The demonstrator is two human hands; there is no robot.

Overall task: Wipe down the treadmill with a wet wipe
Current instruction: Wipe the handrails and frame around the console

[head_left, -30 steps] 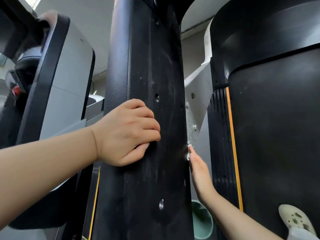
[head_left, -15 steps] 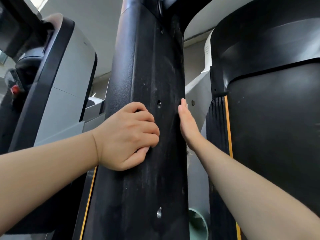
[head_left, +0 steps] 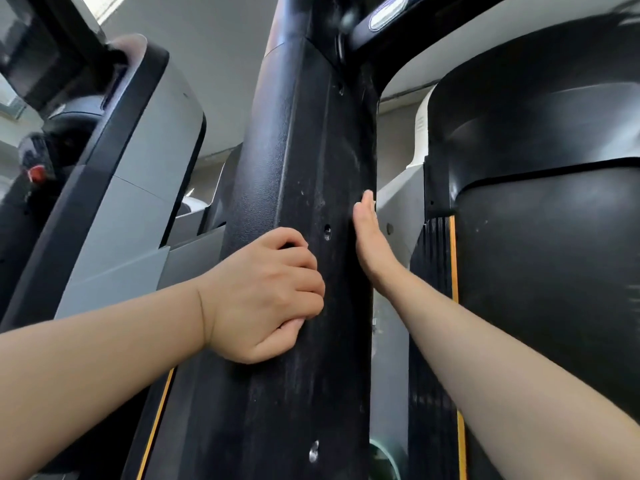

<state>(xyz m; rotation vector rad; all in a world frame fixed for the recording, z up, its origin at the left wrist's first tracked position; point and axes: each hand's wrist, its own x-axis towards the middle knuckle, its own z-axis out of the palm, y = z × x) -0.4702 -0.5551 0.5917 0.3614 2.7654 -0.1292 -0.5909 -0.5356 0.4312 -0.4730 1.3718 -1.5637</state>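
The treadmill's tall black textured plastic upright post [head_left: 304, 271] fills the middle of the view, its long axis running from the bottom edge up and slightly rightward to the dark console arm [head_left: 377, 19] at the top. The left hand [head_left: 263, 296] is pressed against the front face of the post about halfway up, fingers curled under into a loose fist with the knuckles on the plastic; whether it holds anything inside cannot be told. The right hand [head_left: 372, 244] lies flat and edge-on along the post's right edge, fingers straight and together, pointing up along the post. The wet wipe is not visible; it may be under the right palm, but that cannot be confirmed. Against a second ago, the right hand has climbed from low on the right edge to a spot level with the small screw hole [head_left: 327, 232], and since half a second ago it has barely shifted, while the left hand has kept its place. To the right of the post a narrow gap separates it from a black ribbed side rail with an orange stripe [head_left: 452, 271] and the black rounded motor cover [head_left: 540, 237]; to the left stands a grey and black neighbouring machine [head_left: 138, 202], with more open room on that side.
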